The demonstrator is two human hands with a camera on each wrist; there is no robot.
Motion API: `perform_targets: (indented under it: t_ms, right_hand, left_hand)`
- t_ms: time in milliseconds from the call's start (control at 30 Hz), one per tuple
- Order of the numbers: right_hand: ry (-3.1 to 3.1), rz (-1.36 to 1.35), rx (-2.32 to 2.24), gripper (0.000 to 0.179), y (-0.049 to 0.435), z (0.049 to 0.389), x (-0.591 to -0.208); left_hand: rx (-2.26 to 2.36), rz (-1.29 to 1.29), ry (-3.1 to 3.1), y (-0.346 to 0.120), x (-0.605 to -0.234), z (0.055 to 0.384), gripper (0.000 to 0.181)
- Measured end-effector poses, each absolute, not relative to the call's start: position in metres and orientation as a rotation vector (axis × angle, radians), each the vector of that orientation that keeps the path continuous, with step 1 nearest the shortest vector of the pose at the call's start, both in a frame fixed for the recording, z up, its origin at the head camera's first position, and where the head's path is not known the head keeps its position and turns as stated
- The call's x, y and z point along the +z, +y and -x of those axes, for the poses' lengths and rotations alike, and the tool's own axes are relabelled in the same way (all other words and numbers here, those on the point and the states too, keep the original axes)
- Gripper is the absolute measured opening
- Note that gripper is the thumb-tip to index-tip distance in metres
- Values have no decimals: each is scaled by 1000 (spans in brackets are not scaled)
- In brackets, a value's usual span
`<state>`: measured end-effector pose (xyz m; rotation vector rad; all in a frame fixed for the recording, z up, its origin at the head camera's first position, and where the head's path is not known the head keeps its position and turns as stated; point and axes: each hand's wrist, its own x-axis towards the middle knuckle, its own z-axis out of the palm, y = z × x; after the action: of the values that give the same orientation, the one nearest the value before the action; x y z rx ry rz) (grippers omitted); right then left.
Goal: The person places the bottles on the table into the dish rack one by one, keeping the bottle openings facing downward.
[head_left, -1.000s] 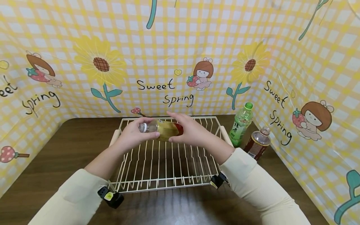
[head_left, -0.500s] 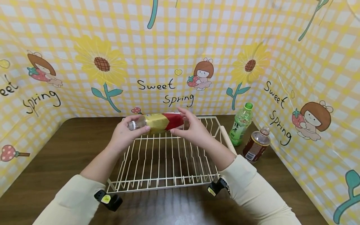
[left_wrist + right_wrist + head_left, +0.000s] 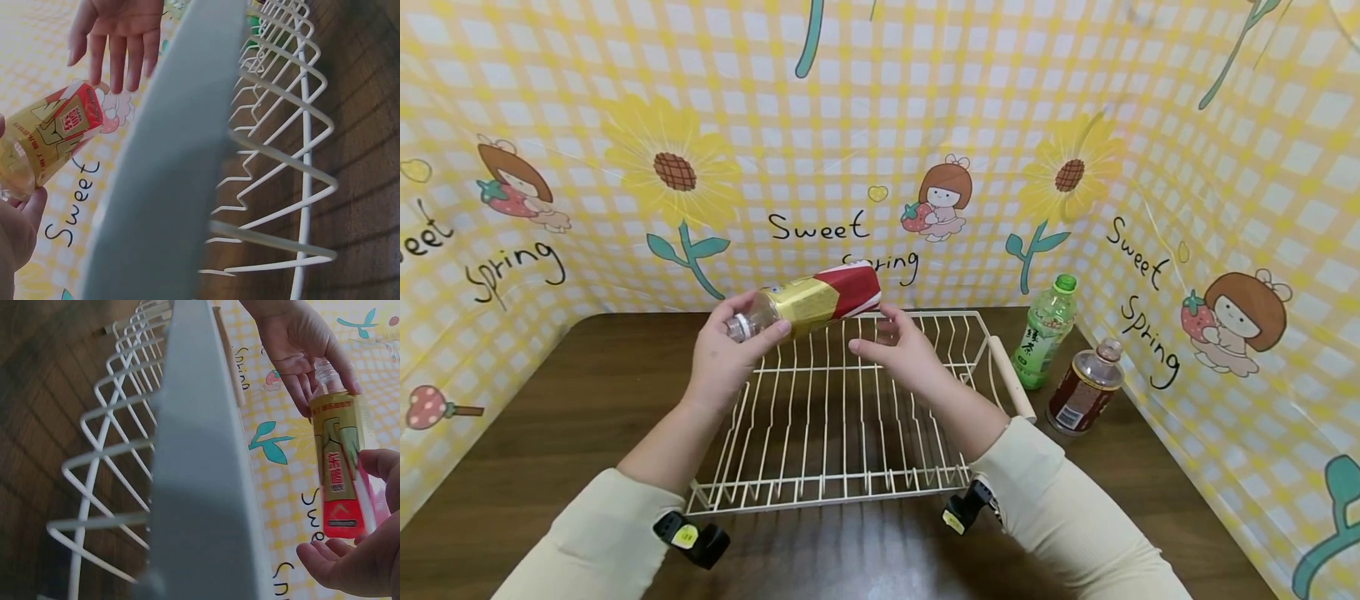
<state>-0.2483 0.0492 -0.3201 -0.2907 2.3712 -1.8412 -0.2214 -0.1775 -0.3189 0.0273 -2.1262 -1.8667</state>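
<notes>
a clear bottle with a gold-and-red label is held in the air above a cream wire rack, slanted so that its neck sits low at the left and its base rises to the right. a person's left hand grips it around the shoulder, thumb along the near side, the neck with its white ring pointing toward the palm. the right hand waits just beside the base, apart from the bottle, its fingers and thumb parted around nothing, as the left wrist view confirms. the rack rests on a dark wood-grain counter, a pale handle at its right end. to the right of the rack, a green bottle with a green cap stands upright, and a squatter bottle with a brown label stands upright near it, closer to the person. cream sleeves cover both forearms. behind everything hangs a yellow-checked cloth printed with sunflowers, cartoon figures holding strawberries and the words "sweet spring."
</notes>
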Motion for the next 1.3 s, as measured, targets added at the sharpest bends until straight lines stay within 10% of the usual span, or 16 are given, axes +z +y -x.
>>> perform_targets:
  t_ms: [1300]
  right_hand:
    - [1887, 200, -2286, 104, 18, 249, -313]
  left_hand:
    - [-1659, 300, -2424, -146, -331, 202, 71]
